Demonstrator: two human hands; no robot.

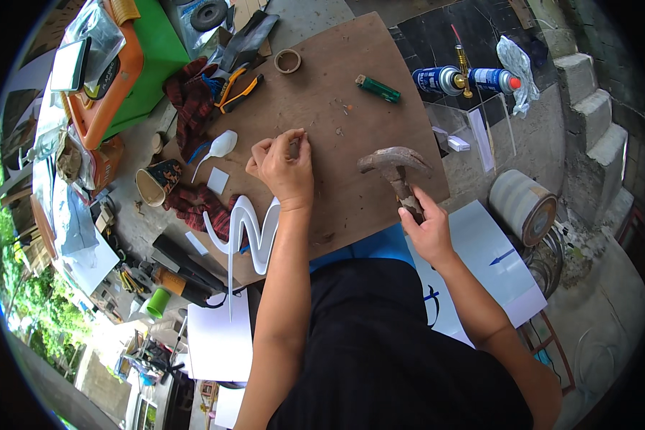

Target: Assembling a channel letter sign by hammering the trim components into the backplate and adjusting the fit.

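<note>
My right hand (427, 228) is wrapped round the handle of a worn claw hammer (394, 159), its rusty head raised over the right side of the brown board (351, 222). Near the board's middle, my left hand (288, 168) is closed in a pinch, thumb and forefinger together; whatever sits between the fingertips is too small to make out. Left of that hand lie a white plastic spoon-like piece (223, 143) and a small white square (218, 180). A curled white strip (244, 222) rests by my left forearm.
Pliers with orange-black handles (238, 89), a tape roll (288, 61) and a dark green lighter (378, 89) lie on the far part of the board. Blue gas canisters (438, 80) lie at the far right. A paper cup (158, 182) and dark red gloves (192, 100) are leftward.
</note>
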